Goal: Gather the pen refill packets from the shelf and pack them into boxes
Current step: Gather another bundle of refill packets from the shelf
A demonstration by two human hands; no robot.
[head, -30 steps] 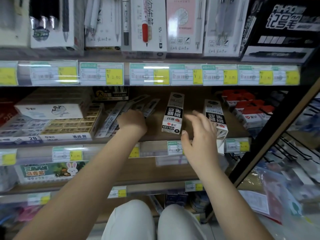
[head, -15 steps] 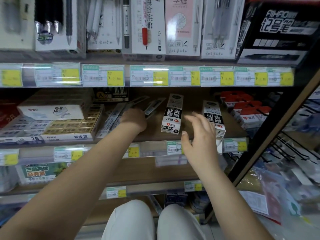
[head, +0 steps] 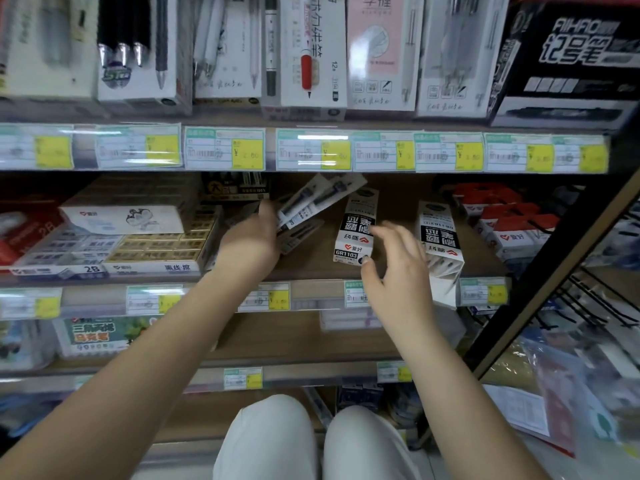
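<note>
A fan of pen refill packets (head: 311,206) is held at the back of the middle shelf (head: 311,268), tilted up to the right with the upper ends lifted off the board. The tilt reads as the result of a grip at the lower ends, which gathers several at once rather than one by one. The packets are long, flat and narrow, pale with a clear face through which dark refills are seen; motion blur hides the print. One more packet (head: 299,235) is seen just below the fan, close to the same hand; whether it is gripped or lying loose cannot be told.

The left hand (head: 251,242) is closed around the lower ends of the fan, knuckles toward the camera, so the fingers themselves are hidden.

Just to the right, a white and black refill box (head: 356,230), marked GR1103, stands on the shelf, leaning slightly. The right hand (head: 394,271) is spread wide in front of it, holding nothing, the thumb near the box's lower corner; it is judged to be placed there to take or steady the box for packing. A second box (head: 440,244) of the same print stands further right, its lower end open and overhanging the shelf edge, with refills showing inside.

To the left, flat eraser boxes (head: 152,251) are stacked. Price labels (head: 225,148) line the rail above.
</note>
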